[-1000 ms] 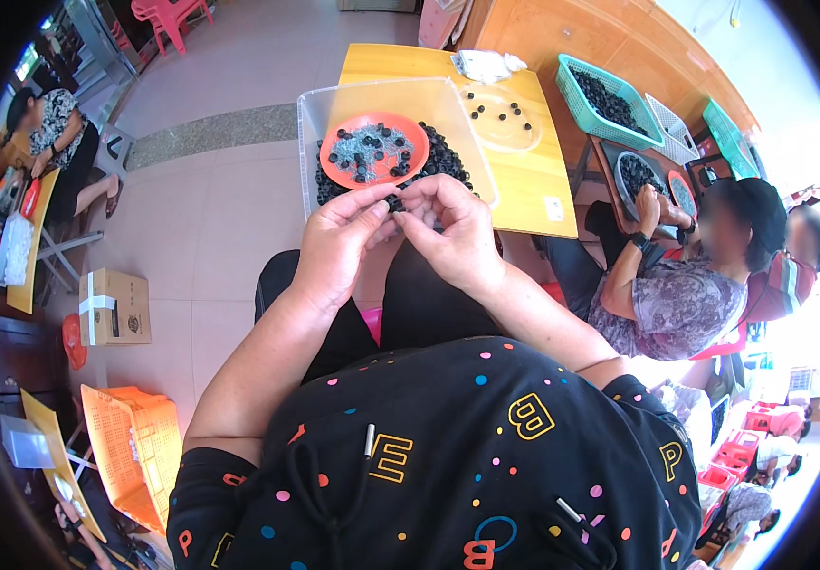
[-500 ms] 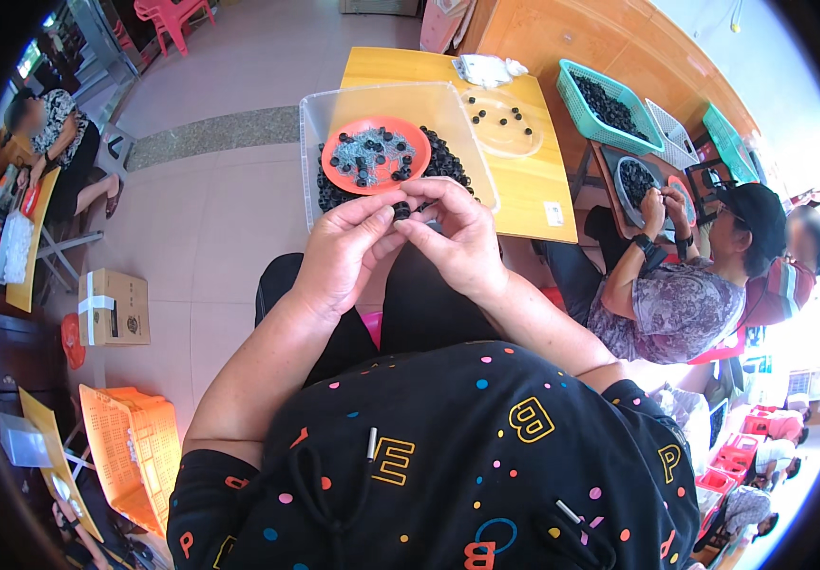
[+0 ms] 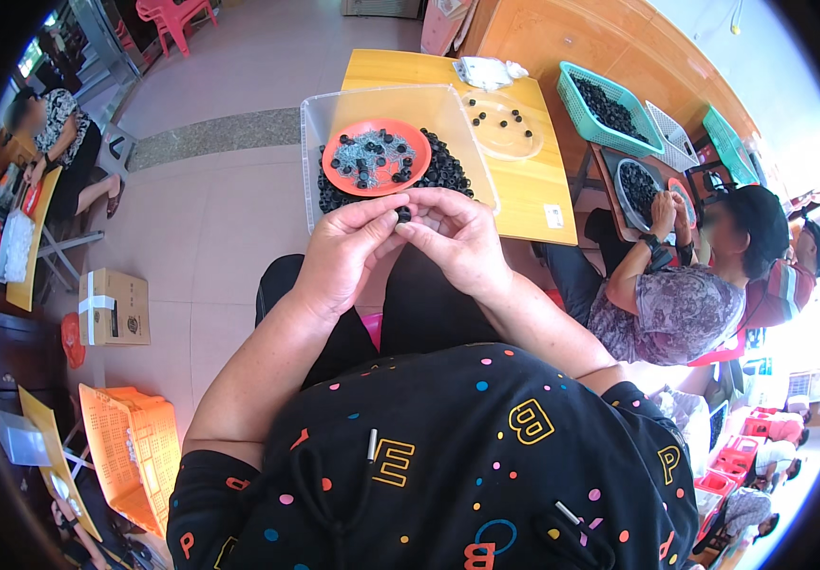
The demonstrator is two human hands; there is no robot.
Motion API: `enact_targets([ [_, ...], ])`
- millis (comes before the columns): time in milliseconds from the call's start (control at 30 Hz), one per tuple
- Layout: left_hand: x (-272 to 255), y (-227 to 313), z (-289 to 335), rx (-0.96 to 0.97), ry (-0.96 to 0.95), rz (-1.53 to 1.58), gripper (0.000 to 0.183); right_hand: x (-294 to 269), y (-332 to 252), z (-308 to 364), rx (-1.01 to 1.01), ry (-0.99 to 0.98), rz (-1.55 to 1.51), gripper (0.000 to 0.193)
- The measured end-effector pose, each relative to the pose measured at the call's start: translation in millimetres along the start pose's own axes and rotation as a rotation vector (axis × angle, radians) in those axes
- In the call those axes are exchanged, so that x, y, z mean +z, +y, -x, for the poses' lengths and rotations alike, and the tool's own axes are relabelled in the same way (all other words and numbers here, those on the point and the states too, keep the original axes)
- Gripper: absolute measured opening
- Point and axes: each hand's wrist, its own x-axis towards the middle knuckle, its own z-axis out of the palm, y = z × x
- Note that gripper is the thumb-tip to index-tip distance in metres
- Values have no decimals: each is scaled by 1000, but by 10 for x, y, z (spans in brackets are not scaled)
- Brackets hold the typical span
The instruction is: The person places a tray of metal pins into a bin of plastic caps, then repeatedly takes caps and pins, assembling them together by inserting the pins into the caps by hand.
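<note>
My left hand (image 3: 345, 252) is closed in a pinch on a small black cylindrical part (image 3: 403, 216), held just in front of the bin. My right hand (image 3: 456, 245) meets it from the other side, thumb and forefinger closed at the same part; whether anything tiny sits between them is hidden. Right beyond my fingertips, an orange-red plate (image 3: 342, 180) carries thin silvery metal pieces (image 3: 362, 152) and several black parts. That plate rests in a translucent plastic bin (image 3: 329, 103) over a heap of like black parts (image 3: 446, 171).
The bin stands on a yellow wooden table (image 3: 386, 68) with a clear round lid (image 3: 510, 142) and a white plastic bag (image 3: 489, 71). To the right, a co-worker (image 3: 676, 309) handles parts near a green basket (image 3: 610, 109). A cardboard box (image 3: 123, 306) and orange crate (image 3: 134, 451) stand left.
My right fingertips have come in closer to the black part, and the hands have drawn together slightly. Fewer black parts show on the clear lid.
</note>
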Motion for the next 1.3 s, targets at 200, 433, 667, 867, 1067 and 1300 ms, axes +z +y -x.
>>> enact_targets([
  [200,20,0,-22,5,-8,-22,24,-39,-26,-19,34,-16,-47,31],
  [433,52,3,-21,41,-5,-73,24,44,-71,15,8,10,-80,31],
  [667,158,-12,-7,75,11,-85,25,58,-10,43,-103,72,-14,27],
  [867,251,-90,-4,105,91,-140,26,-20,16,1,-83,52,74,22],
  [1067,335,-202,-38,97,119,-123,34,-165,95,-33,-52,64,266,23],
  [1300,371,-294,-143,134,135,-202,45,-330,148,-130,41,5,180,19],
])
